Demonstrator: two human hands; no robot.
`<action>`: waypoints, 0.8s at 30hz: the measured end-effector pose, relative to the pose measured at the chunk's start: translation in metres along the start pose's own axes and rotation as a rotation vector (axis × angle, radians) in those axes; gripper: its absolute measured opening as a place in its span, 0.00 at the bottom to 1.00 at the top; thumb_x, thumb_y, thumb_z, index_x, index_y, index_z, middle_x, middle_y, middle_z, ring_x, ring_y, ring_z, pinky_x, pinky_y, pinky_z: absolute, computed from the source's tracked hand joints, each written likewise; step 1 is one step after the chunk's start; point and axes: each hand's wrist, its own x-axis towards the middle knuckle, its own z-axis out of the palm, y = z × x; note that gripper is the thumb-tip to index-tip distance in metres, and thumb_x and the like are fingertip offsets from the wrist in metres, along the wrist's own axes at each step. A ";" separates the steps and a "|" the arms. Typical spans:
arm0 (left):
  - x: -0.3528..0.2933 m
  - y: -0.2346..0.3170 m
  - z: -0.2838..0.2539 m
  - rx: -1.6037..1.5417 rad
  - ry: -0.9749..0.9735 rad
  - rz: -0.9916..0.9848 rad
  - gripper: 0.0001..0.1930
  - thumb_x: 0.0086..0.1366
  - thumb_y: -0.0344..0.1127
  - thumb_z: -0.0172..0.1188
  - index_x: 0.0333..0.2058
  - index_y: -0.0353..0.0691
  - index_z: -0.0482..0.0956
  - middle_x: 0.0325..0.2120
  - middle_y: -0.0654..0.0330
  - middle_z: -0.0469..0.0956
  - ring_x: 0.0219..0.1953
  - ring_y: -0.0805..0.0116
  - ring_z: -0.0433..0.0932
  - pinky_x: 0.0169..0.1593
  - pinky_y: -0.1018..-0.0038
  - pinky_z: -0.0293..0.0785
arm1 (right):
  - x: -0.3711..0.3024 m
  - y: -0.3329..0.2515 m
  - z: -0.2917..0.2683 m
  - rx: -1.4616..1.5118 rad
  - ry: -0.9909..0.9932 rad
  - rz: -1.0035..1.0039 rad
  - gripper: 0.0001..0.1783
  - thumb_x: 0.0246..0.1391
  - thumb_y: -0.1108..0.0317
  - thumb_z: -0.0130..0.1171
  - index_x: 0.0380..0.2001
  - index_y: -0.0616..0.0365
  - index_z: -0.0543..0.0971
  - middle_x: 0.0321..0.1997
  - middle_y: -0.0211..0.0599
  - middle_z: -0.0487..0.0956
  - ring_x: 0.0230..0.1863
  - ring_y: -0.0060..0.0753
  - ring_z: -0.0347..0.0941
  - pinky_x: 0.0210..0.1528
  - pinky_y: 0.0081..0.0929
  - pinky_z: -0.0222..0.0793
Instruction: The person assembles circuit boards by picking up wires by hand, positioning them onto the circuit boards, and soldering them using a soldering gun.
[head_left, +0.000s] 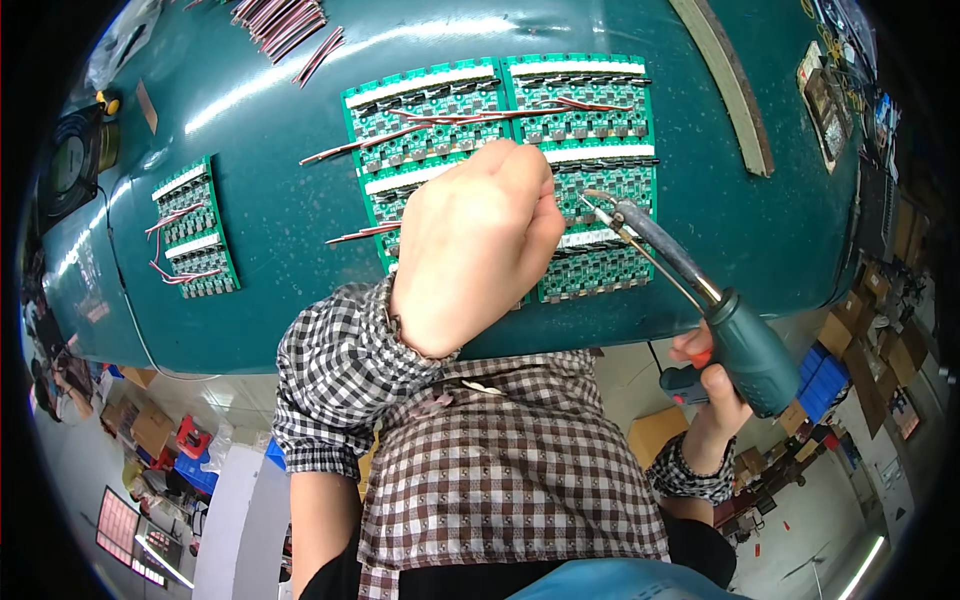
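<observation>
Over green rectangular circuit boards, the left hand curls, any pinch hidden; the right hand grips a dark-green plastic soldering gun. Brown cardboard boxes' contents are indistinct.

passage: between small board and large boards | 2 obstacles: left hand, soldering gun

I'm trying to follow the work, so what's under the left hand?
Green circuit boards lie under the left hand, and wires reach its left edge. Whatever sits directly beneath, and anything its curled fingers hold, is covered.
</observation>
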 end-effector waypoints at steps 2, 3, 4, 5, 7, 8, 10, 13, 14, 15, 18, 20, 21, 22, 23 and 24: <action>-0.001 0.000 0.000 0.003 0.005 -0.006 0.06 0.47 0.22 0.58 0.23 0.37 0.71 0.19 0.59 0.71 0.18 0.67 0.71 0.23 0.75 0.68 | 0.000 0.001 0.001 -0.007 -0.015 -0.006 0.23 0.45 0.62 0.65 0.38 0.71 0.74 0.33 0.45 0.76 0.38 0.39 0.75 0.41 0.34 0.75; -0.001 -0.001 0.000 0.003 0.009 -0.005 0.06 0.47 0.22 0.58 0.23 0.37 0.71 0.19 0.59 0.71 0.18 0.67 0.71 0.23 0.75 0.69 | 0.000 0.001 0.001 -0.012 -0.029 -0.012 0.22 0.45 0.63 0.65 0.38 0.70 0.74 0.33 0.44 0.77 0.38 0.39 0.75 0.42 0.35 0.74; 0.000 -0.001 0.000 0.003 0.010 -0.001 0.06 0.47 0.22 0.58 0.23 0.37 0.71 0.19 0.59 0.71 0.18 0.67 0.72 0.23 0.75 0.69 | 0.000 0.001 0.001 -0.011 -0.028 -0.013 0.22 0.45 0.63 0.65 0.38 0.70 0.74 0.33 0.44 0.77 0.38 0.39 0.75 0.42 0.35 0.74; 0.000 -0.001 0.001 0.003 0.009 0.000 0.06 0.47 0.22 0.58 0.23 0.37 0.71 0.19 0.59 0.71 0.18 0.67 0.72 0.23 0.75 0.69 | -0.001 0.001 0.002 -0.015 -0.025 -0.005 0.23 0.45 0.64 0.65 0.40 0.70 0.74 0.34 0.44 0.77 0.38 0.38 0.75 0.42 0.35 0.74; 0.000 0.000 0.000 -0.012 0.006 -0.006 0.06 0.46 0.22 0.58 0.23 0.37 0.71 0.18 0.59 0.70 0.18 0.66 0.71 0.23 0.74 0.68 | -0.002 0.002 0.001 -0.020 -0.025 0.004 0.23 0.45 0.65 0.65 0.42 0.70 0.73 0.34 0.43 0.77 0.38 0.38 0.75 0.42 0.36 0.74; 0.000 0.000 0.000 -0.012 0.006 -0.007 0.06 0.46 0.22 0.58 0.23 0.37 0.71 0.18 0.59 0.70 0.18 0.66 0.71 0.23 0.74 0.68 | -0.003 0.004 -0.001 -0.029 -0.034 0.010 0.26 0.45 0.66 0.66 0.44 0.69 0.71 0.34 0.43 0.77 0.38 0.37 0.75 0.43 0.36 0.73; 0.000 0.000 0.000 -0.005 0.011 -0.002 0.06 0.46 0.22 0.58 0.23 0.37 0.71 0.18 0.59 0.70 0.18 0.66 0.71 0.23 0.74 0.68 | -0.005 0.008 -0.004 -0.038 -0.043 0.017 0.28 0.44 0.67 0.66 0.47 0.69 0.68 0.34 0.42 0.77 0.38 0.36 0.75 0.43 0.35 0.73; 0.001 0.001 0.000 -0.004 0.012 -0.003 0.06 0.46 0.21 0.58 0.23 0.37 0.71 0.18 0.60 0.69 0.18 0.65 0.70 0.23 0.73 0.67 | -0.006 0.010 -0.005 -0.045 -0.030 0.055 0.33 0.43 0.67 0.67 0.51 0.68 0.65 0.35 0.41 0.77 0.39 0.35 0.75 0.44 0.34 0.73; 0.001 0.001 0.001 -0.004 0.011 -0.003 0.06 0.46 0.21 0.58 0.23 0.37 0.71 0.18 0.60 0.69 0.18 0.65 0.70 0.23 0.73 0.67 | -0.006 0.010 -0.004 -0.052 -0.022 0.059 0.33 0.43 0.67 0.67 0.51 0.68 0.64 0.35 0.41 0.77 0.39 0.35 0.75 0.44 0.34 0.73; 0.001 0.001 0.001 -0.004 0.011 -0.004 0.06 0.46 0.21 0.58 0.23 0.37 0.71 0.18 0.60 0.69 0.18 0.65 0.70 0.23 0.73 0.67 | -0.007 0.010 -0.004 -0.058 -0.014 0.062 0.34 0.43 0.67 0.68 0.51 0.67 0.64 0.35 0.41 0.77 0.39 0.34 0.75 0.44 0.34 0.73; 0.001 0.001 0.001 -0.001 0.013 -0.007 0.06 0.46 0.21 0.58 0.23 0.38 0.71 0.18 0.60 0.69 0.18 0.65 0.70 0.23 0.73 0.67 | -0.005 0.010 -0.005 -0.098 -0.042 0.051 0.34 0.43 0.66 0.68 0.51 0.67 0.64 0.36 0.41 0.77 0.39 0.33 0.75 0.44 0.33 0.73; 0.001 0.001 0.001 -0.002 0.012 -0.006 0.06 0.46 0.21 0.58 0.23 0.38 0.71 0.18 0.60 0.69 0.18 0.65 0.70 0.23 0.73 0.67 | -0.005 0.010 -0.006 -0.105 -0.045 0.052 0.35 0.43 0.67 0.68 0.52 0.67 0.64 0.36 0.42 0.77 0.39 0.34 0.75 0.44 0.33 0.73; 0.001 0.001 0.001 0.001 0.010 -0.005 0.06 0.46 0.22 0.58 0.23 0.38 0.71 0.18 0.60 0.69 0.18 0.65 0.70 0.23 0.73 0.67 | -0.006 0.010 -0.006 -0.112 -0.049 0.053 0.36 0.42 0.67 0.69 0.53 0.66 0.63 0.37 0.43 0.77 0.40 0.34 0.75 0.44 0.33 0.73; 0.001 0.000 0.001 0.005 0.009 -0.004 0.06 0.46 0.22 0.58 0.23 0.38 0.71 0.18 0.60 0.69 0.18 0.65 0.70 0.23 0.73 0.67 | -0.007 0.010 -0.006 -0.112 -0.049 0.054 0.36 0.42 0.67 0.69 0.53 0.66 0.63 0.37 0.43 0.77 0.40 0.34 0.75 0.44 0.33 0.73; 0.001 0.000 0.001 0.004 0.009 -0.005 0.06 0.46 0.22 0.58 0.23 0.38 0.71 0.18 0.60 0.69 0.18 0.65 0.70 0.23 0.73 0.67 | -0.008 0.010 -0.004 -0.104 -0.017 0.068 0.38 0.42 0.67 0.69 0.54 0.66 0.62 0.38 0.43 0.77 0.40 0.35 0.76 0.45 0.33 0.73; 0.001 0.000 0.001 0.001 -0.003 -0.002 0.06 0.46 0.23 0.58 0.23 0.37 0.70 0.19 0.57 0.70 0.20 0.60 0.72 0.24 0.69 0.69 | -0.009 0.010 -0.004 -0.095 0.016 0.082 0.39 0.41 0.68 0.69 0.54 0.65 0.60 0.38 0.44 0.77 0.41 0.35 0.76 0.45 0.33 0.74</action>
